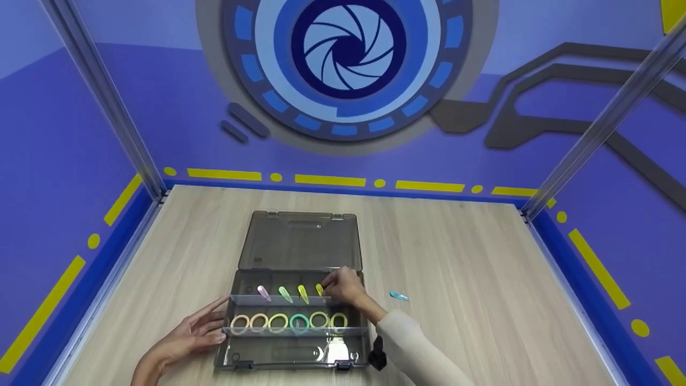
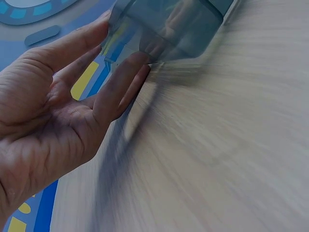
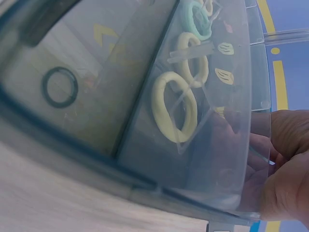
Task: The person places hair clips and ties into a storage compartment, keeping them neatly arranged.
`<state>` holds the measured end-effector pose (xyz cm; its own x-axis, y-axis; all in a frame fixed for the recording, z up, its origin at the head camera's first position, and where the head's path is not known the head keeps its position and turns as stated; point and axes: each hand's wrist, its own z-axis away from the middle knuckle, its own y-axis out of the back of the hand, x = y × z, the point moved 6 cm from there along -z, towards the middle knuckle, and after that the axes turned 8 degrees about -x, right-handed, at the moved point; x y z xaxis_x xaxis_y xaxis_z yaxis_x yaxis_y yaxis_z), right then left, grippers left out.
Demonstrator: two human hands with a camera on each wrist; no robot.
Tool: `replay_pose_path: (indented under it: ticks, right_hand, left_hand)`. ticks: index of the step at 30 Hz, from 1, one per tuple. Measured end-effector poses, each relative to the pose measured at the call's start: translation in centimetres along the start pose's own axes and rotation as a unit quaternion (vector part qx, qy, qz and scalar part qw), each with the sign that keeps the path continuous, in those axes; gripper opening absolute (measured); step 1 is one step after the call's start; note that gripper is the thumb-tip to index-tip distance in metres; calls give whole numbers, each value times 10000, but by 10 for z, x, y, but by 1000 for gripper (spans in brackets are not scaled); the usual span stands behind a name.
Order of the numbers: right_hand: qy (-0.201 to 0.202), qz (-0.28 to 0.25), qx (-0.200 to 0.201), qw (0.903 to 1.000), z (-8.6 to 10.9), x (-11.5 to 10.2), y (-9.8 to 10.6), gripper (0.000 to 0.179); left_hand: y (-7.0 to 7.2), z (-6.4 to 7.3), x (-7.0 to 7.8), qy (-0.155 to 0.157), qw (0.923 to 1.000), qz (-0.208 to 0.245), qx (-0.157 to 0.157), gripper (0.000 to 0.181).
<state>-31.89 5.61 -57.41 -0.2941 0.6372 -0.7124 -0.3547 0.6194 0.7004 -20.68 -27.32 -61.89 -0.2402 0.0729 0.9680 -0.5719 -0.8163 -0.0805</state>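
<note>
A smoky clear plastic organizer box [image 1: 292, 364] lies with its lid [image 1: 305, 241] folded back. In its back compartment, a pink hair clip [image 1: 263, 292], a green hair clip [image 1: 285, 294] and a yellow hair clip [image 1: 303, 294] stand in a row. My right hand [image 1: 345, 287] reaches into this compartment's right end and pinches another yellow hair clip [image 1: 319, 289], partly hidden by the fingers. Behind the clear divider, the right wrist view shows those fingers [image 3: 231, 128]. My left hand [image 1: 187, 332] rests its extended fingers [image 2: 123, 79] against the box's left side.
Several pastel hair ties [image 1: 278, 323] line the middle compartment, while the front one shows only reflections. A blue hair clip [image 1: 398, 295] lies on the wooden table [image 1: 455, 257] right of the box. A small black object [image 1: 378, 354] is by the box's front right corner.
</note>
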Motion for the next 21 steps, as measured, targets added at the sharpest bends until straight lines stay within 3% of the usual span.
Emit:
replay_pose_path:
  ticks: [7,13,21]
  right_hand:
    - [163,-141,-128,9997,1,-1,1,15]
    - [600,-195,-198,9978,4,-5,4,16]
    - [683,-639,-416,9948,12,-3,20,18]
  left_hand:
    - [0,1,1,-129,9999,14,-100,82]
    - [1,2,1,26,10000,-3,-71,81]
    - [1,-1,0,245,9996,-17,99,83]
